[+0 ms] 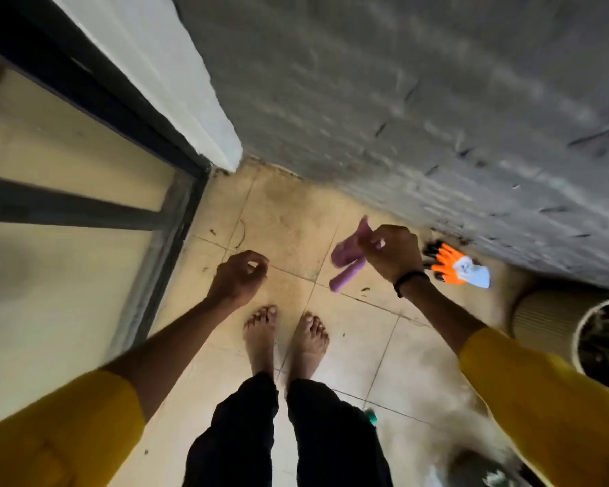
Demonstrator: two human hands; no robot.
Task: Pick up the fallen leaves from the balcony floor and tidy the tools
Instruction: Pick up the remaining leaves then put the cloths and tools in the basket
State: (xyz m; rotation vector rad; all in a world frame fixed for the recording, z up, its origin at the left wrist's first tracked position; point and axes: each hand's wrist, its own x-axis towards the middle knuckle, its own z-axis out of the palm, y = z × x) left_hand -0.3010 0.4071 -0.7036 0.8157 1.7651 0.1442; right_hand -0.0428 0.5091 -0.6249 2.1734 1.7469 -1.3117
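Observation:
I stand barefoot on the beige tiled balcony floor (289,212). My right hand (391,253) pinches a purple item (347,261), blurred, that hangs above the tiles; its exact kind I cannot tell. My left hand (241,277) hovers over the floor with fingers loosely curled and nothing visibly in it. An orange and white garden glove with black claw tips (456,265) lies on the floor against the grey wall, just right of my right hand. Small dark bits of leaf litter (364,290) dot the tiles.
A rough grey wall (401,100) bounds the far side. A sliding glass door with a dark frame (169,219) is at the left. A ribbed cream plant pot (556,321) stands at the right, and a blurred white object (471,434) lies low right.

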